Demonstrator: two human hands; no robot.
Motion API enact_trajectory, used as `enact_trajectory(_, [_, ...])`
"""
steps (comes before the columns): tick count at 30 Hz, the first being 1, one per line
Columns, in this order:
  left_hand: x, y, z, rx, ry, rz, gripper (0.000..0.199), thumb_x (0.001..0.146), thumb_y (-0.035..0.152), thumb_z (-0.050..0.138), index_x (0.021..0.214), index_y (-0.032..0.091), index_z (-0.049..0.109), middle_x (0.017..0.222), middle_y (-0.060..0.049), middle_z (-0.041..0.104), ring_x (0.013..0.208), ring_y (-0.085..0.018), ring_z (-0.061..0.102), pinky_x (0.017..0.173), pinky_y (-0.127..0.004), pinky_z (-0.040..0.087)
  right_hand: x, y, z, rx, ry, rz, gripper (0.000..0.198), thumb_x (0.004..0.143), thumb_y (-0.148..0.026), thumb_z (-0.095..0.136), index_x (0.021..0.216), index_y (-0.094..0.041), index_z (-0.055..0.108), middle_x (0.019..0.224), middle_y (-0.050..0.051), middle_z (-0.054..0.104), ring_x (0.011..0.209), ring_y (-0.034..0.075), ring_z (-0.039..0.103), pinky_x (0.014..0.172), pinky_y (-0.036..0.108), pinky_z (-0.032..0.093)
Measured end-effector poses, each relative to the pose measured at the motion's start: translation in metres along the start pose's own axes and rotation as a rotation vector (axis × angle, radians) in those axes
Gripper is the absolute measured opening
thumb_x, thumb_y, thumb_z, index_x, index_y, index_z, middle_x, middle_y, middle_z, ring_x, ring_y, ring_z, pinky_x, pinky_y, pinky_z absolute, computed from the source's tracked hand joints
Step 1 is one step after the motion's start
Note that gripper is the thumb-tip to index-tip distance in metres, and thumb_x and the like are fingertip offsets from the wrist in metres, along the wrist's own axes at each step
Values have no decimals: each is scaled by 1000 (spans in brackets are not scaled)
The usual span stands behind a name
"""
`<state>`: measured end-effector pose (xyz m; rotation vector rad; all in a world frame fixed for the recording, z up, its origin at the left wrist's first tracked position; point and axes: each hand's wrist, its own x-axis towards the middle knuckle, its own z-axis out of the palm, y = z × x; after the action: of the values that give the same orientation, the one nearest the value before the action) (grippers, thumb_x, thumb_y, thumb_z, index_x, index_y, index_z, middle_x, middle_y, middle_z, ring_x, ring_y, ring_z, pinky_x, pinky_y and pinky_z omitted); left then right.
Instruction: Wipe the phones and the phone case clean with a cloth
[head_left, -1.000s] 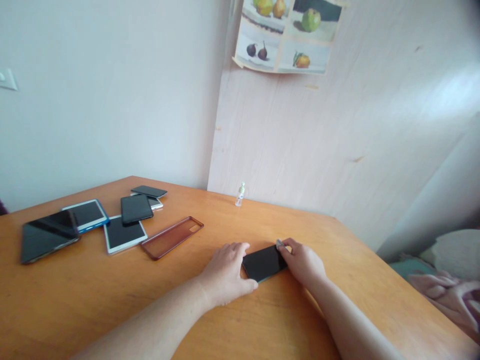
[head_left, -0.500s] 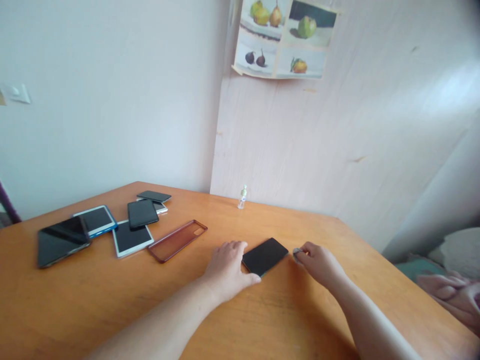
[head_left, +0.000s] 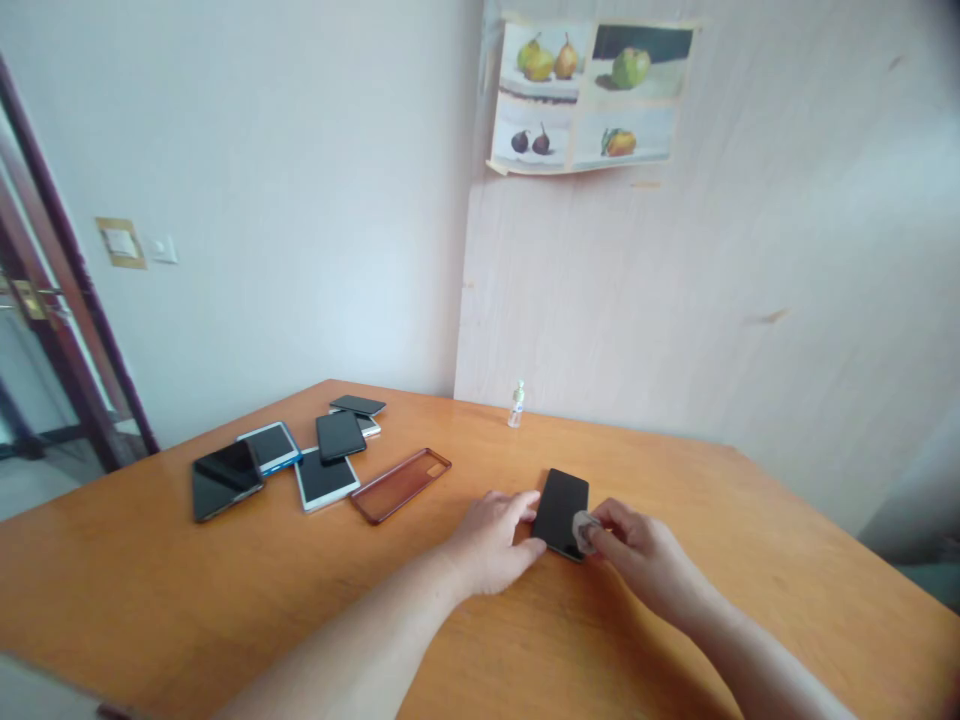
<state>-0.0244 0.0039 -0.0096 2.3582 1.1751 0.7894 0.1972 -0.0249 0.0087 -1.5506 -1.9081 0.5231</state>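
Observation:
A black smartphone [head_left: 561, 505] lies screen up on the wooden table, between my two hands. My left hand [head_left: 499, 540] rests at its left edge, thumb and fingers apart, fingertips at or against the side; exact contact is hard to tell. Pinched in my right hand [head_left: 637, 550] is a small crumpled greyish-white wipe [head_left: 583, 530], which lies over the phone's lower right corner. Left of my left hand sits a clear reddish phone case [head_left: 401, 487]. A small clear bottle with a pale green top [head_left: 516, 408] stands upright farther back.
At the left lie several devices: a black tablet [head_left: 226, 480], a blue-edged tablet [head_left: 270, 447], a white tablet [head_left: 328, 480] with a black phone [head_left: 340, 436] overlapping it, and another dark phone [head_left: 358, 405] behind. The table [head_left: 660, 470] meets the wall at the back.
The phone has turned more upright in view. My right hand has brought the wipe onto its corner, and my left hand has come to its left edge. The view has shifted left.

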Motion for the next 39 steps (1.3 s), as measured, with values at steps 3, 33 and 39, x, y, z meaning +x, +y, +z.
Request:
enact_trajectory(3, [-1,1,-1,23,-58,57,64,84,31,57,144,23,37,128,-3,64,124,-25,49,106,-43,36,-4,-5,4,19,-66,-50,25,88,-39,47,74,-22,59,68,0,63,65,16,56,59,24,40])
enact_trajectory(33, [-2,-16,-34,-162,103,-150,43,90,45,50,125,21,55,126,-9,63,113,-20,61,95,-32,48,4,4,3,-167,37,-3,23,87,-40,46,77,-24,58,75,2,69,69,19,62,63,27,38])
enact_trajectory(39, [-4,-19,-36,44,128,-268,49,86,53,53,120,19,57,124,-12,64,115,-25,60,97,-37,46,6,8,3,-158,85,7,17,86,-37,49,83,-24,60,80,2,70,72,19,63,64,26,38])
